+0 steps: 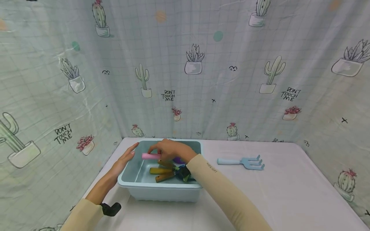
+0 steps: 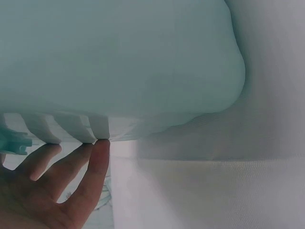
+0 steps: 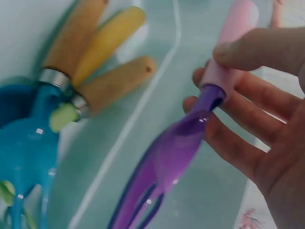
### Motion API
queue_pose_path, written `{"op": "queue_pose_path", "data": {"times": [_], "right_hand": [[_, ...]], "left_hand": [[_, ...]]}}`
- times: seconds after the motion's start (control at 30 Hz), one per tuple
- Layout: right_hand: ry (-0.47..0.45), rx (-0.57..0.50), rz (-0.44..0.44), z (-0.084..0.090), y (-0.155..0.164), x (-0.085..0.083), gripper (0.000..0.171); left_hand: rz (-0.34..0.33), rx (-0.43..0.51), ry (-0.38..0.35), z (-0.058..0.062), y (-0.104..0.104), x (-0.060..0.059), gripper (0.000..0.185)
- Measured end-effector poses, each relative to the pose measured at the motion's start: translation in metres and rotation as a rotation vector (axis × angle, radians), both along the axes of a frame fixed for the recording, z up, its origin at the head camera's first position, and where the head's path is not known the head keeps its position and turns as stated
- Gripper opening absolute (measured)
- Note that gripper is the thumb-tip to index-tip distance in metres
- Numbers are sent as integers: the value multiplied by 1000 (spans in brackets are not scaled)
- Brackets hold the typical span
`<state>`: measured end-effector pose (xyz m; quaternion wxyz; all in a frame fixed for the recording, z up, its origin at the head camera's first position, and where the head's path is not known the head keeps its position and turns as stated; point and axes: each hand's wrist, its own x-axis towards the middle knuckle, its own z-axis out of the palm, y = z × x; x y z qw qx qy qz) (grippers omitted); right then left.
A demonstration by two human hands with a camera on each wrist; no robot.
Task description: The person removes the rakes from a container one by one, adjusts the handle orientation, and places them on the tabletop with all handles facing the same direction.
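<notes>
A pale blue plastic bin stands on the white table. My right hand reaches into it and holds a garden fork with a pink handle and purple tines; thumb and fingers pinch the handle. Under it in the bin lie tools with wooden and yellow handles and blue heads. My left hand rests with straight fingers against the bin's left outer wall, its fingertips touching the ribs under the rim.
A light blue hand rake lies on the table to the right of the bin. Cactus-print cloth walls close in the table on the left, back and right.
</notes>
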<state>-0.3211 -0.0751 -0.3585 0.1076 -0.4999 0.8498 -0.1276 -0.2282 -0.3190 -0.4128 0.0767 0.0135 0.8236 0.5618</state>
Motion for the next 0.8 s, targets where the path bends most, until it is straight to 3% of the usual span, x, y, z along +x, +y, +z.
{"op": "queue_pose_path", "data": {"times": [0.2, 0.5, 0.8], "right_hand": [[46, -22, 8, 13, 10, 2, 52], [71, -41, -11, 49, 37, 11, 58], [145, -77, -80, 71, 77, 18, 57]], "left_hand": [[-18, 2, -8, -1, 3, -2, 62], [-10, 5, -11, 1, 3, -4, 64], [-5, -36, -10, -4, 2, -4, 65]]}}
